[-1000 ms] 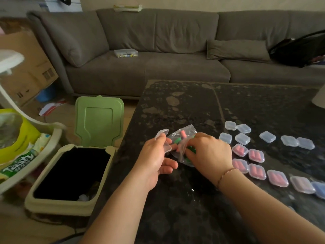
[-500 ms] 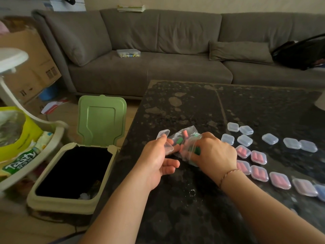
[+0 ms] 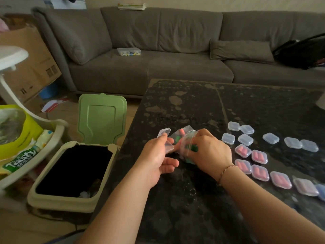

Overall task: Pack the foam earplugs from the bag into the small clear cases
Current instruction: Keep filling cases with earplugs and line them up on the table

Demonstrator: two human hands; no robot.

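**Right hand in the bag, open case held at the left**

Since a second ago the view has shifted slightly; the hands have hardly moved, and the right hand [image 3: 209, 152] has stayed at the mouth of the clear plastic bag of foam earplugs [image 3: 182, 138].

Surface: a dark speckled stone table [image 3: 184, 106]. Beyond it a long grey fabric sofa [image 3: 158, 41] carries a small clear organiser box [image 3: 129, 51] on its seat. At the table's left edge stands a cream waste bin with a raised green lid [image 3: 102, 118]; a brown cardboard box [image 3: 29, 55] sits further left.

The left hand [image 3: 156, 161] pinches a small clear hinged case [image 3: 166, 140], lid open and tilted up away from the person. The right hand's fingers curl round the bag, which lies on the table between both hands, its long axis running away towards the sofa; pink and green plugs show inside.

Right of the hands lie closed cases: empty clear ones [image 3: 246, 129] farther out, pink-filled ones [image 3: 259, 156] nearer, in rough rows running right.
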